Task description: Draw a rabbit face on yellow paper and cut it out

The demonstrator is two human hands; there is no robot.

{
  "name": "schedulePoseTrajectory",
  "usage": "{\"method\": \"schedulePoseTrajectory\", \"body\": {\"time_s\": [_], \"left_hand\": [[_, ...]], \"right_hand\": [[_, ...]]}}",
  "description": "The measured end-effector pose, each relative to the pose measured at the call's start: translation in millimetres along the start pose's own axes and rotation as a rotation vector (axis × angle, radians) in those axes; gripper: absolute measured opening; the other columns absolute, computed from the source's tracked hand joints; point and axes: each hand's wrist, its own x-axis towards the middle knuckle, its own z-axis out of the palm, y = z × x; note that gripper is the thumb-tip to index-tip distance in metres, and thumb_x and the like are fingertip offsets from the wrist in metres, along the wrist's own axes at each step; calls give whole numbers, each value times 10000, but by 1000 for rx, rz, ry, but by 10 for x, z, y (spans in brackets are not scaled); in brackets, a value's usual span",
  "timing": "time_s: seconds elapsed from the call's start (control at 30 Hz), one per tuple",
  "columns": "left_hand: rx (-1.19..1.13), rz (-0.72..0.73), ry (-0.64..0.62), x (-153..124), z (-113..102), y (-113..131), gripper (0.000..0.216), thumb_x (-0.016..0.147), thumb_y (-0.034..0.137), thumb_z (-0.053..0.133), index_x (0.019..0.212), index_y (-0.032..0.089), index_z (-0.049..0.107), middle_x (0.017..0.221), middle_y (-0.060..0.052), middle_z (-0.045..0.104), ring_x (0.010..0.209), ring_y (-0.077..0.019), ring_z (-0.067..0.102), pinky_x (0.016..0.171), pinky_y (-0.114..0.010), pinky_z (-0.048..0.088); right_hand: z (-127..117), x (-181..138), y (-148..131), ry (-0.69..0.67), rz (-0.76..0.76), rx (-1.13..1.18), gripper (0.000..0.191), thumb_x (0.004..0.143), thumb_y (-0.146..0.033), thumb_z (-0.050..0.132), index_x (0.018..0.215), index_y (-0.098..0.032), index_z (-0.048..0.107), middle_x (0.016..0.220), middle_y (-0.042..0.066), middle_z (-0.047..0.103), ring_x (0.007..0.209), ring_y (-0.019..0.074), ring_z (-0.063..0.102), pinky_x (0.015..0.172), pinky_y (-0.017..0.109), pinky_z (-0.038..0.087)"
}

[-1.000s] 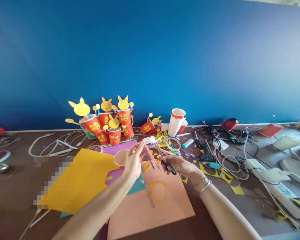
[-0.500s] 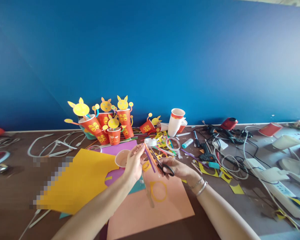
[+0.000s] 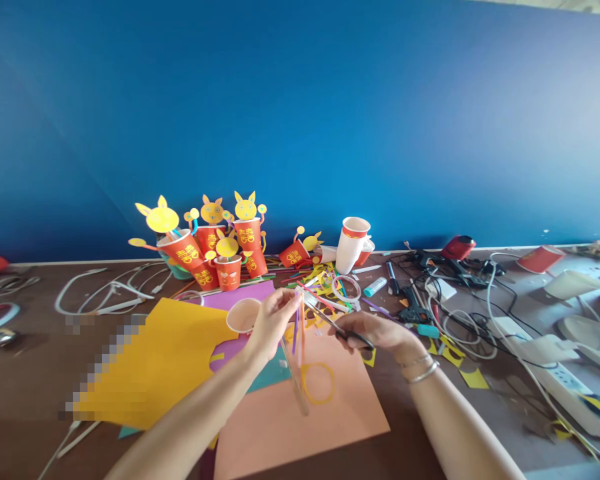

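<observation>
Over the peach sheet (image 3: 330,430), the right hand (image 3: 383,332) grips scissors (image 3: 329,320), blades toward 10 o'clock; the left hand (image 3: 271,320), nearer, pinches the purple and orange strips (image 3: 302,328) by their tops, so they hang at its 4 o'clock, long axis 12 to 6. Half a second ago they slanted toward 5 and the right hand was closer

Gold 囍 characters (image 3: 187,254), on red paper cups (image 3: 247,235)
</observation>
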Motion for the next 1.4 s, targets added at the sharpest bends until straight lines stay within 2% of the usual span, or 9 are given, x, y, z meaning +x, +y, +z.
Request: {"method": "schedulePoseTrajectory", "body": {"time_s": [0.1,0.17,0.27,0.37,0.5,0.63,1.0,1.27,1.4], "left_hand": [[252,59,-154,-12,-34,70,159,692,339,734,720,187,701,681,-26,655,633,-153,567,598,-241,427],[388,121,-207,-24,-50,102,93,704,297,719,717,205,720,689,-35,668,641,-172,575,608,-252,421],[476,190,-229,-31,-70,119,37,676,252,742,704,228,739,713,-44,682,661,-187,590,623,-251,406],[526,217,-302,-29,-94,123,37,666,256,759,697,243,744,704,-41,678,654,-189,596,598,-246,390],[835,334,-440,-40,-116,149,114,805,257,633,844,263,740,838,-29,674,784,-191,611,682,-259,412],[1039,381,-514,-50,-119,169,199,882,296,539,934,254,727,875,-38,644,817,-175,606,673,-252,425],[1088,368,-559,-60,-96,170,174,877,275,566,935,239,727,861,-32,640,808,-170,612,645,-245,408],[1049,394,-555,-34,-104,56,170,872,226,557,913,232,721,866,-35,662,814,-175,614,689,-256,418],[1044,426,-526,-5,-111,17,197,894,271,524,897,225,716,851,-42,686,812,-189,617,706,-277,426]], "right_hand": [[-176,-213,-48,-30,75,-139,453,737,-352,703,1111,-105,636,740,25,584,625,108,533,577,225,426],[-211,-288,-87,79,45,-334,390,731,-288,678,1092,-140,669,786,35,635,664,131,559,596,235,430],[-137,-277,-182,258,-13,-633,334,708,-170,613,1026,-202,710,821,22,666,695,148,575,615,240,430],[-3,-178,-319,343,-43,-836,371,673,-130,609,1014,-236,713,917,43,664,801,183,588,690,264,438],[125,-39,-478,308,57,-1034,400,660,-115,610,1032,-240,692,919,55,630,875,209,571,751,294,409],[188,43,-534,232,24,-1068,362,652,-87,590,971,-231,682,866,31,618,814,175,558,711,266,377],[169,65,-435,194,-25,-1014,207,691,-51,572,790,-204,671,785,-6,621,702,121,523,619,227,321],[162,48,-420,243,30,-1073,358,718,-65,558,980,-261,702,913,12,660,807,152,580,681,235,371],[164,54,-445,260,37,-1138,390,731,-82,557,1044,-275,688,993,26,657,897,173,588,732,247,392]]}}
